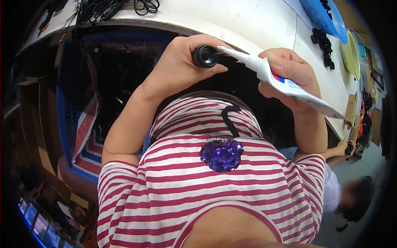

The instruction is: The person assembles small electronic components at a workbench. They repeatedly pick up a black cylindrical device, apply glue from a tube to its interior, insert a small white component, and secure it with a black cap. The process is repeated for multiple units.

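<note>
Black cylinder [205, 56]: held in front of the torso, near the edge of the table; open end faces up toward the camera, pale surface visible inside.
Left hand [175, 68]: closed around the cylinder, fingers on the far side, thumb extended along the near side.
White tube [261, 68]: held to the right of the cylinder; tapered nozzle [235, 54] points left, flattened tail slopes down to the right.
Nozzle tip: just beside the cylinder's open rim; contact cannot be determined.
Right hand [291, 74]: grips the tube body, thumb on the upper face, fingers beneath.
Shirt [215, 182]: red and white stripes, dark purple sequin patch on the front; located below both hands.
Table [252, 20]: white, beyond the hands.
Black cables [101, 9]: bundled on the table, upper left.
Small black parts [324, 47]: in a row on the table, right side.
Blue container [324, 18]: upper right, beside the small black parts.
Yellow-green container [350, 53]: just beyond the blue container.
Blue crate [65, 120]: left of the left forearm; dark contents not distinguishable.
Co-worker's hand [341, 149]: far right, at a small dark object.
</note>
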`<state>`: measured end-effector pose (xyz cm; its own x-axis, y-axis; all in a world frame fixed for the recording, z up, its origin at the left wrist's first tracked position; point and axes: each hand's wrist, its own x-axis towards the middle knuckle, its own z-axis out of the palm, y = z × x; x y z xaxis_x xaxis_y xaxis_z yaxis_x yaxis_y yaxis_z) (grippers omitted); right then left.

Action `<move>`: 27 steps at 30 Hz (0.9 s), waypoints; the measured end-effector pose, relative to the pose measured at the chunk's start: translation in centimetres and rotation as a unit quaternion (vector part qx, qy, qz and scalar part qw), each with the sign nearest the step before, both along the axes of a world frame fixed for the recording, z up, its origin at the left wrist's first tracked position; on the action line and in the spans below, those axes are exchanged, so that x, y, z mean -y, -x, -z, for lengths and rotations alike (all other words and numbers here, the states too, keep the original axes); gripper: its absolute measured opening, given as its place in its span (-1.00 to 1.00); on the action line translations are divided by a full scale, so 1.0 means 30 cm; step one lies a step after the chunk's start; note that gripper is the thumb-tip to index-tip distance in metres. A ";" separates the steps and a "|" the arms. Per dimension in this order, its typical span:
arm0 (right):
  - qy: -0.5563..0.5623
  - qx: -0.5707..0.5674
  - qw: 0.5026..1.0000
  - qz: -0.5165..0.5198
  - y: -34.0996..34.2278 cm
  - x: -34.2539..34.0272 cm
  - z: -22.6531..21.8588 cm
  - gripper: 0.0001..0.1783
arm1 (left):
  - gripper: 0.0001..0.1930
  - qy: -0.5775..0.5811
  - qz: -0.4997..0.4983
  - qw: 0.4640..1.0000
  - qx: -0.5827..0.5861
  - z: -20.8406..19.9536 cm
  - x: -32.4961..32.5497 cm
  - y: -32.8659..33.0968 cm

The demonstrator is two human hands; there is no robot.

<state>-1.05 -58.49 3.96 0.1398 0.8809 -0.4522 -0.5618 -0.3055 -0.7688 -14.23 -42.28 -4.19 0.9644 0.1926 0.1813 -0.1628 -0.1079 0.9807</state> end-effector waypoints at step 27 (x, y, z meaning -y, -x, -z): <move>-0.042 -0.084 0.995 0.028 0.053 -0.002 0.082 -0.69 | -0.79 0.018 -0.007 1.000 0.010 0.007 0.023 0.009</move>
<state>-2.64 -58.44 1.50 0.1190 0.9094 -0.3985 -0.6987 -0.2085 -0.6844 -14.49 -42.98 -4.39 0.9577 0.2125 0.1940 -0.1821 -0.0745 0.9805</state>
